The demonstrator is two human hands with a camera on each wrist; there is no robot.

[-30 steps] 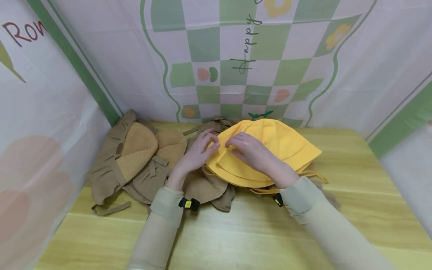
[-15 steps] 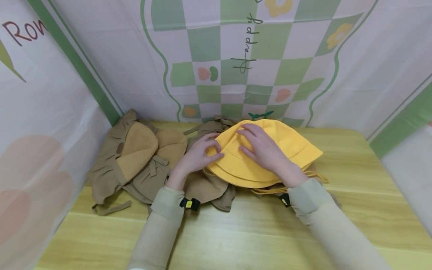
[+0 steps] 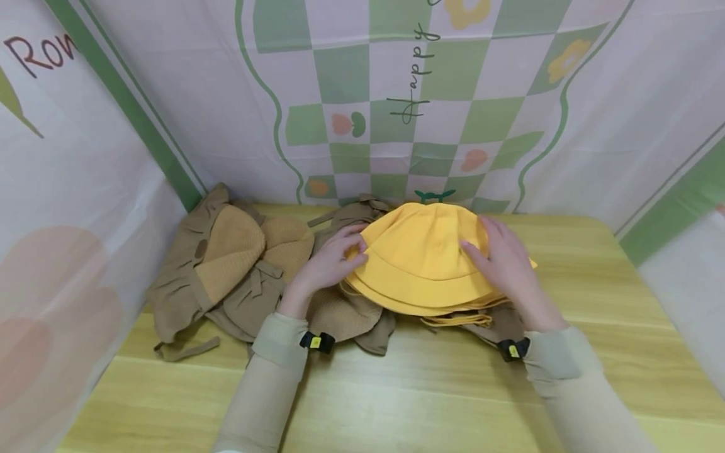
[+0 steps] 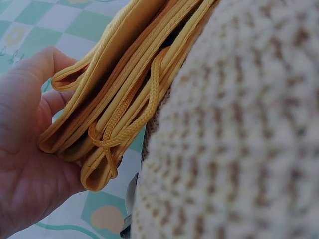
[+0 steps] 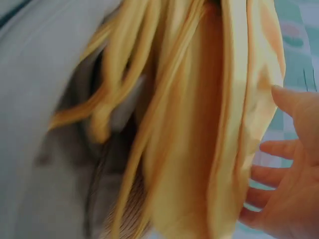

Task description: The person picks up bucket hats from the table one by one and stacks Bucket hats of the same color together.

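Right hand [image 5: 294,164] against a yellow hat [image 5: 197,149].
Thumb and fingers, held apart, touch its outer side; yellow cords [image 5: 172,77] trail across the near side, beside blurred grey cloth [image 5: 40,99], with a green-and-white backdrop [image 5: 296,47] beyond.

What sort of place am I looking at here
Probably a small indoor work corner screened off with fabric, though what lies beyond isn't visible. Printed cloth hangs behind and on both sides of a wood-grain table, where yellow hats and brown hats are heaped.
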